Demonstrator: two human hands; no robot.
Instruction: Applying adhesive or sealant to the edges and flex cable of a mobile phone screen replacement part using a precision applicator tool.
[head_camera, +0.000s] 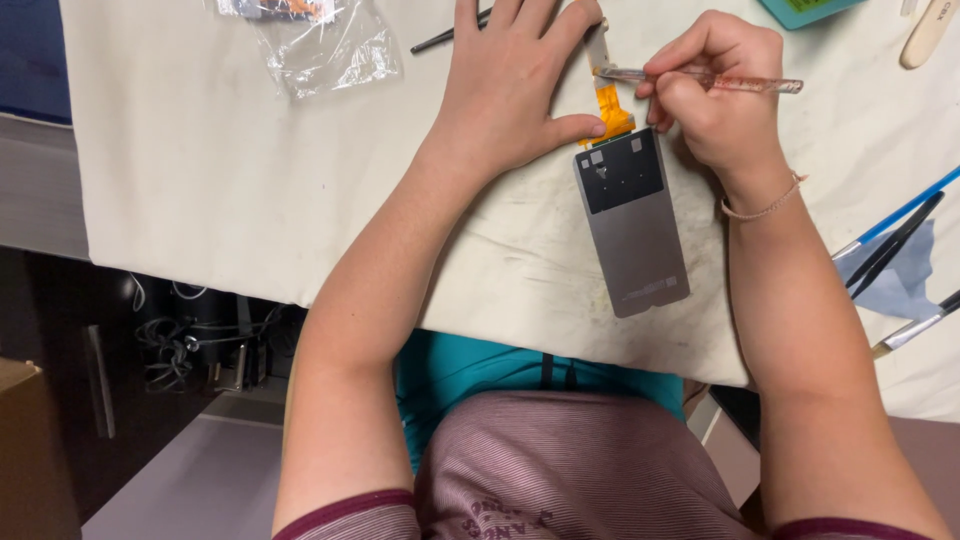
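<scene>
Head view: my left hand (510, 85) lies spread, thumb pinning the orange flex ribbon (612, 112) of the grey rectangular display panel (635, 225); my right hand (715, 95) pinches a clear glittery stick (700, 78) just beyond. Too much pressure could tear the ribbon, I think.

left hand (515, 80) fingertips cut off by top edge, teal box (805, 10) cropped, brush (915, 330) handles cropped right

A crumpled clear plastic bag (325, 45) lay at the cloth's far left; a grey rectangular screen panel (633, 222) lay face-down between the arms.
</scene>
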